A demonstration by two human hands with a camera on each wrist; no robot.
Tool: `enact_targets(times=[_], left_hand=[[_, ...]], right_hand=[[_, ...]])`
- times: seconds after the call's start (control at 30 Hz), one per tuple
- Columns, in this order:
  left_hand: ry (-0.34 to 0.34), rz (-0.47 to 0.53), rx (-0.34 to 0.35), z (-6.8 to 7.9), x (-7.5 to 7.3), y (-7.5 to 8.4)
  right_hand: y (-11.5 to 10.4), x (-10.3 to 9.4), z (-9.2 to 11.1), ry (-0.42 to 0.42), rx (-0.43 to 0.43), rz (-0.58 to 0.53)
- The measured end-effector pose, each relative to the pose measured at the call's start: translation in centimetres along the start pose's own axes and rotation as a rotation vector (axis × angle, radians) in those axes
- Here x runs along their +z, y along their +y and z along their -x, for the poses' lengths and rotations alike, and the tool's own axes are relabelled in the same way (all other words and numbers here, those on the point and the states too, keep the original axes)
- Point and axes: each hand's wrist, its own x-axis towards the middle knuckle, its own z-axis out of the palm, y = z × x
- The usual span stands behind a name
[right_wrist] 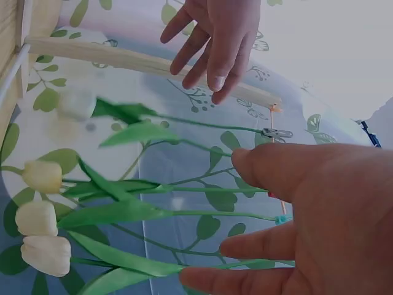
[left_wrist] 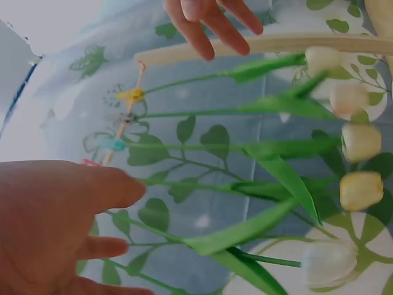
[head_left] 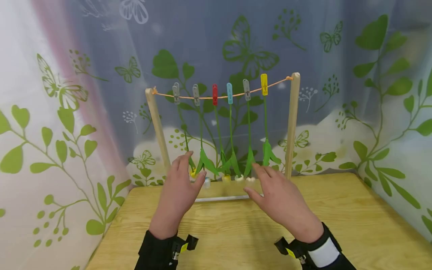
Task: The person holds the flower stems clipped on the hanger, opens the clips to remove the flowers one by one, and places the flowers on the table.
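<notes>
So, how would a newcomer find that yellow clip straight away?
In the head view, start with the wooden frame standing toward the back of the table. An orange cord runs between its two posts. The yellow clip is at the cord's far right, the only yellow one; leftward come a grey clip, a light blue clip and a red clip.

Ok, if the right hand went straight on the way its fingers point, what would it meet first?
Likely the leafy stem hanging from the rightmost gray clip; in the head view the right hand points up and leftward at it. How far beyond the hand it hangs is unclear.
</notes>
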Motion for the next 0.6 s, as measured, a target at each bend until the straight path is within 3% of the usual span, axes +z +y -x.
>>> enact_targets(times=[0.17,0.3,0.6], left_hand=[[0.098,0.101,-0.030,-0.7,0.3,-0.8],[0.161,0.140,-0.017,-1.3,0.6,-1.3],[0.186,0.179,-0.019,-2.5,1.6,-2.2]], right_hand=[[-0.1,0.1,-0.1,-0.012,0.017,-0.017],[-0.4,0.3,-0.2,-0.020,0.003,-0.012],[-0.8,0.8,-0.1,-0.057,0.019,-0.039]])
